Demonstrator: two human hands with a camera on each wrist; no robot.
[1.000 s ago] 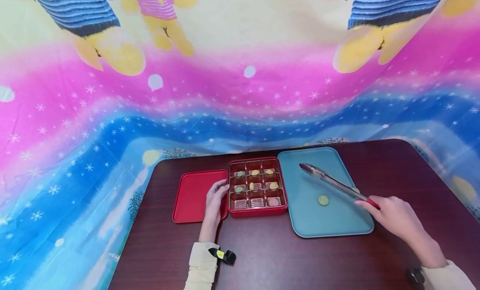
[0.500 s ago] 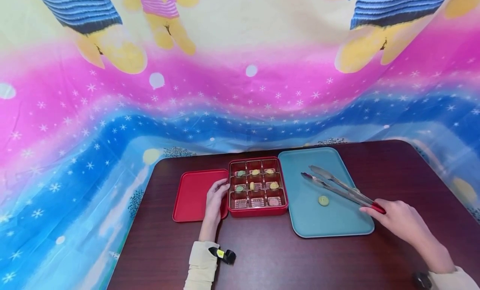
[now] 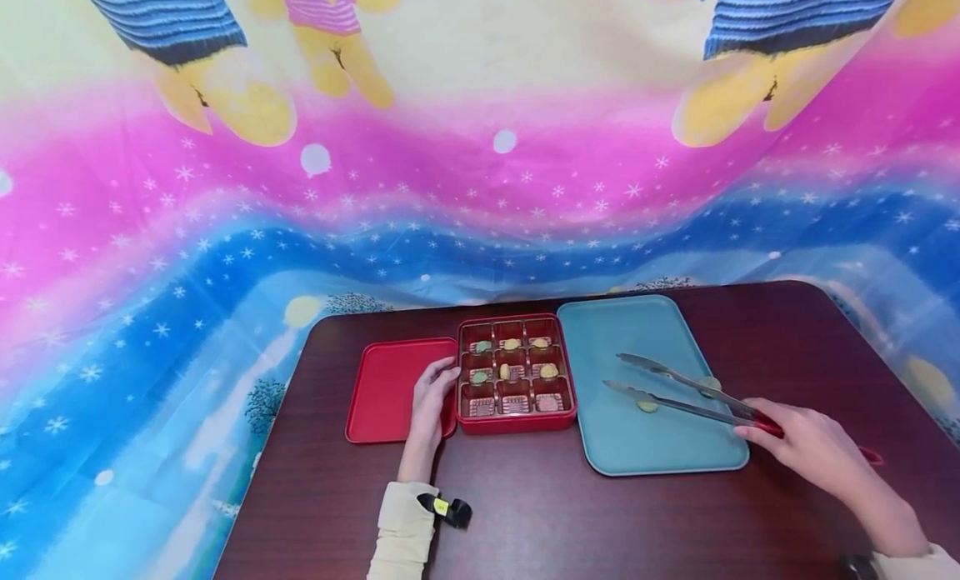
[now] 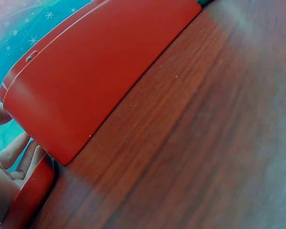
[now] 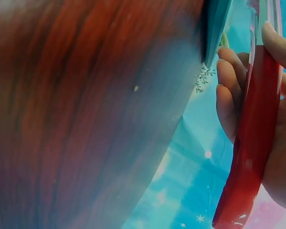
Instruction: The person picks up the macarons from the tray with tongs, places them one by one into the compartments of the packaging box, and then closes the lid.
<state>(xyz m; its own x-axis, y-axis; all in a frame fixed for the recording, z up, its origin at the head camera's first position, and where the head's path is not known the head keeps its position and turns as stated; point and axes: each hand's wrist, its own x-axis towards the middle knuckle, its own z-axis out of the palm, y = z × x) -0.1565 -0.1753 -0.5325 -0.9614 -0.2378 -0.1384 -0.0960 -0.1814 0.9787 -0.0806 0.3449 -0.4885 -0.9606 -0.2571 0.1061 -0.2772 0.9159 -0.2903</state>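
My right hand (image 3: 810, 442) holds metal tongs (image 3: 693, 407) by their red handle (image 5: 257, 119). Over the teal tray (image 3: 637, 451) the two arms of the tongs stand spread apart. One arm partly covers a pale green round cookie (image 3: 647, 407); a second cookie (image 3: 709, 383) lies by the tray's right edge, partly behind the other arm. Against the left wall of a red box (image 3: 516, 427), my left hand (image 3: 429, 401) rests its extended fingers, over the edge of a red lid (image 3: 382, 397). Green, yellow and pink cookies sit in most of the box's compartments.
Everything stands on a dark brown table (image 3: 525, 513). The lid lies left of the box, and the tray adjoins its right side. Behind the table hangs a patterned cloth (image 3: 480, 188).
The tongs' arms have spread apart, and their tips have come nearer the front, over the middle cookie. My right hand has shifted slightly right and toward the front. The left hand stays put.
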